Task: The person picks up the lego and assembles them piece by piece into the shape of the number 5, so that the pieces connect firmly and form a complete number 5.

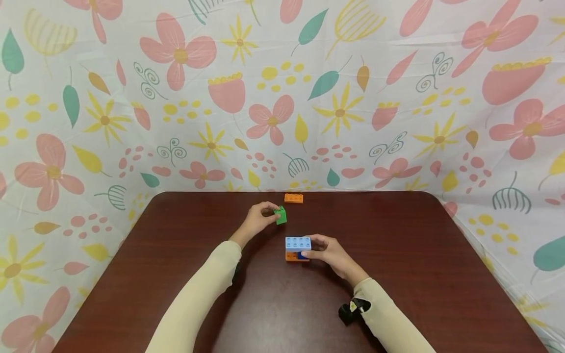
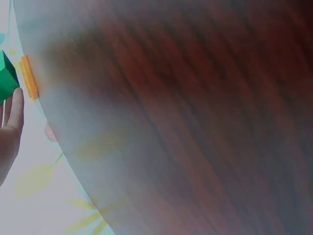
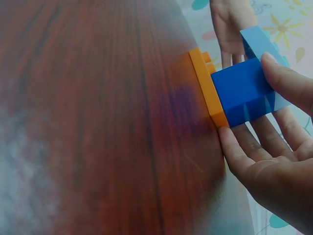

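My left hand pinches a green toy brick between thumb and fingers, over the far middle of the table. At the left edge of the left wrist view, the green brick sits at the fingertips. Nearer to me, my right hand grips a small stack of toy bricks from its right side. A light blue brick tops the stack, a dark blue brick forms the middle, and a thin orange brick is the base. The thumb presses near the top of the dark blue brick.
A separate orange brick lies near the far edge of the dark wooden table. Behind the table hangs a flower-patterned cloth. A black device is strapped at the right wrist.
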### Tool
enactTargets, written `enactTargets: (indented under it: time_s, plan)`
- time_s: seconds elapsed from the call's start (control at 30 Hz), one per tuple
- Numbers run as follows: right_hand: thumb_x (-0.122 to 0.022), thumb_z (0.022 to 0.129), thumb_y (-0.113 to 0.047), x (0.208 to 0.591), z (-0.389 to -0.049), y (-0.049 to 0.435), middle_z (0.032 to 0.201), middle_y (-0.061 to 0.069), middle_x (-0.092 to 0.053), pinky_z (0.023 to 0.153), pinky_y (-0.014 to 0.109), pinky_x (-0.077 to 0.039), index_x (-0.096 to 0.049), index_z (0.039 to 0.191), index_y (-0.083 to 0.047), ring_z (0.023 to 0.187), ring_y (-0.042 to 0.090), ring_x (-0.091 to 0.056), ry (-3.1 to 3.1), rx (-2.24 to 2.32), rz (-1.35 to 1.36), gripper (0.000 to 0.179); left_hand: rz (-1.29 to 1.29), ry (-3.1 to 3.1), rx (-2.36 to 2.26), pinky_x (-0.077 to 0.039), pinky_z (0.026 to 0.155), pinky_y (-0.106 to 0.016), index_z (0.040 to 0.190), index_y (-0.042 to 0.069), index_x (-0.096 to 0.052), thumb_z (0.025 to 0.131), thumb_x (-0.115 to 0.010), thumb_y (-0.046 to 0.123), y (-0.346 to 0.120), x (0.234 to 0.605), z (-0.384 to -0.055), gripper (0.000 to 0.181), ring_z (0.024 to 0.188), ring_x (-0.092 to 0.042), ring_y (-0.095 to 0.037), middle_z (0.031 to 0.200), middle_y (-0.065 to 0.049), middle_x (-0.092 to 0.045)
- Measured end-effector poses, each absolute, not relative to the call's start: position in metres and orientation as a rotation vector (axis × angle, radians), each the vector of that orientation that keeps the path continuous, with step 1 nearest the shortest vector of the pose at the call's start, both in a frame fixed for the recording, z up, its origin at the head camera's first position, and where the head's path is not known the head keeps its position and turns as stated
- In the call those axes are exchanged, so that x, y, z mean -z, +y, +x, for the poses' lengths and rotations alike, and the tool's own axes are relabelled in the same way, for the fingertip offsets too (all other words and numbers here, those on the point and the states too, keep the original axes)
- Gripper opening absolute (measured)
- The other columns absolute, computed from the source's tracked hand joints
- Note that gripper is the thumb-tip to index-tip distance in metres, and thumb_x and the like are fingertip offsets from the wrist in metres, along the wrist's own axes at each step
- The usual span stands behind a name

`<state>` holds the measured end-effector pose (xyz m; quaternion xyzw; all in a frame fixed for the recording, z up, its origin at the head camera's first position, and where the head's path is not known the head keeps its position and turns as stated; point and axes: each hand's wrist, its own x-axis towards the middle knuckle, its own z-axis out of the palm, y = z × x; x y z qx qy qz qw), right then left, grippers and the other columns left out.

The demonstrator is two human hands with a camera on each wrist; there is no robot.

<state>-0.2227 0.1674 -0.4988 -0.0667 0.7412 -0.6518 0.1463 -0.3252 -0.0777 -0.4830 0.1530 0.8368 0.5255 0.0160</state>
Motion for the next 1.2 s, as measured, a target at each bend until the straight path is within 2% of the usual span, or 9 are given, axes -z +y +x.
enactTargets:
  time_s: [0.37,0.6,0.73,0.93,1.2]
  plan:
    - [-0.08,0.08,-0.019,0.496,-0.219,0.168,0.114,0.009,-0.065,0.084,0.033,-0.051,-0.061,0.123,-0.003,0.102,0.021,-0.061,2.136,1.878,-0.206,0.049,0.615,2.481,-1.754,-0.05,0.09,-0.043,0.106,0.011,-0.07,0.086,-0.074,0.016,-0.083,0.478,-0.313,0.02,0.109,-0.059,-0.028,0.112,-0.006,-0.065]
    - [-0.08,0.08,-0.019,0.498,-0.22,0.167,0.114,0.009,-0.065,0.084,0.034,-0.052,-0.061,0.123,-0.004,0.101,0.021,-0.062,2.137,1.88,-0.204,0.049,0.673,2.446,-1.764,-0.053,0.083,-0.035,0.105,0.011,-0.07,0.086,-0.074,0.014,-0.087,0.474,-0.303,0.02,0.104,-0.061,-0.023,0.109,-0.004,-0.066]
    - [-0.08,0.08,-0.018,0.498,-0.22,0.166,0.114,0.009,-0.065,0.084,0.034,-0.052,-0.062,0.123,-0.004,0.101,0.021,-0.062,2.13,1.884,-0.203,0.048,0.703,2.419,-1.768,-0.054,0.079,-0.032,0.107,0.008,-0.07,0.086,-0.074,0.014,-0.09,0.472,-0.297,0.022,0.103,-0.061,-0.024,0.109,-0.007,-0.064]
    - [-0.079,0.081,-0.018,0.495,-0.22,0.167,0.114,0.009,-0.065,0.084,0.034,-0.052,-0.062,0.123,-0.004,0.101,0.021,-0.062,2.129,1.89,-0.211,0.048,0.724,2.379,-1.757,-0.053,0.081,-0.032,0.111,0.004,-0.068,0.087,-0.073,0.015,-0.091,0.464,-0.288,0.027,0.108,-0.059,-0.028,0.113,-0.013,-0.063]
    - [-0.079,0.08,-0.018,0.495,-0.22,0.167,0.115,0.009,-0.065,0.084,0.034,-0.052,-0.062,0.123,-0.004,0.103,0.022,-0.062,2.134,1.888,-0.19,0.048,0.848,2.336,-1.811,-0.049,0.087,-0.05,0.106,0.01,-0.07,0.086,-0.073,0.013,-0.09,0.459,-0.275,0.02,0.102,-0.061,-0.02,0.107,-0.004,-0.065]
